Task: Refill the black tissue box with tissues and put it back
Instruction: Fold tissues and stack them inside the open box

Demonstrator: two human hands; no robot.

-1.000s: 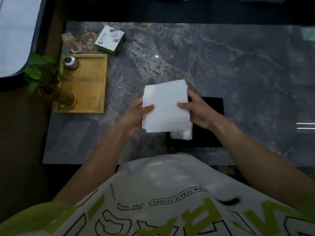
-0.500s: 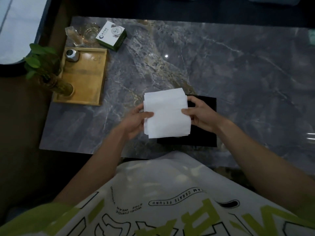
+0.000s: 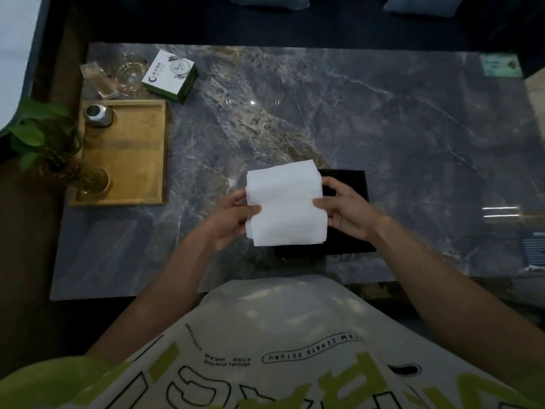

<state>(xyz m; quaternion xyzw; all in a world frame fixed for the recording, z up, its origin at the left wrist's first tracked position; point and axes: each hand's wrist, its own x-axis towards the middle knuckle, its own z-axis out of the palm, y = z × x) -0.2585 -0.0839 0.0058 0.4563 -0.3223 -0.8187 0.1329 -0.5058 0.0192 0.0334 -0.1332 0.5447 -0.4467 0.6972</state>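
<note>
A white stack of tissues (image 3: 286, 203) hangs just above the table, held by both hands at its sides. My left hand (image 3: 228, 219) grips its left edge with the thumb on top. My right hand (image 3: 346, 212) grips its right edge. Beneath and to the right lies the black tissue box (image 3: 352, 178) on the grey marble table (image 3: 398, 137), near the front edge. The tissues and my right hand cover most of the box, so its opening is hidden.
At the left a wooden tray (image 3: 129, 154) holds a small metal jar (image 3: 98, 115) and a glass vase with a green plant (image 3: 59, 160). Behind the tray stand a glass dish (image 3: 129, 73) and a white-and-green carton (image 3: 169, 75).
The tissue stack shifted slightly with both hands still on it. A loose white piece seen under the stack one second ago is no longer visible.
</note>
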